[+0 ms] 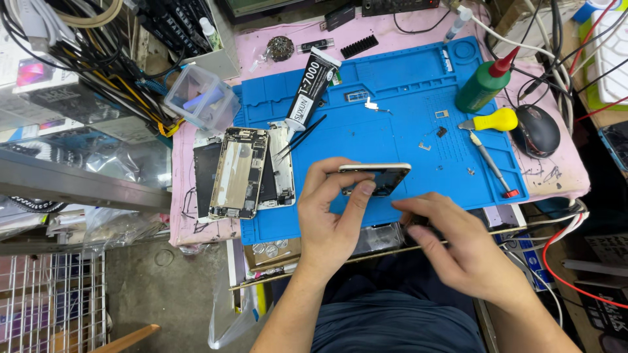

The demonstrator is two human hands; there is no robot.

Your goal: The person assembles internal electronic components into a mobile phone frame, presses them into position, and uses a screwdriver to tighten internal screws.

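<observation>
My left hand (330,219) grips a phone housing (379,175) with a silver rim, tilted on edge above the near side of the blue work mat (405,98). The thumb and fingers wrap its lower left corner. My right hand (451,242) sits just right of and below the phone, fingers curled together near its lower edge; whether they pinch a small part or tool I cannot tell. Both hands hover over the front edge of the bench.
A stack of opened phone bodies (239,171) lies at the mat's left with black tweezers (302,136) beside it. A black glue tube (315,88), green squeeze bottle (485,84), yellow-handled screwdriver (492,147), black mouse (536,129) and small loose parts (442,131) sit around. Cables crowd the right and back.
</observation>
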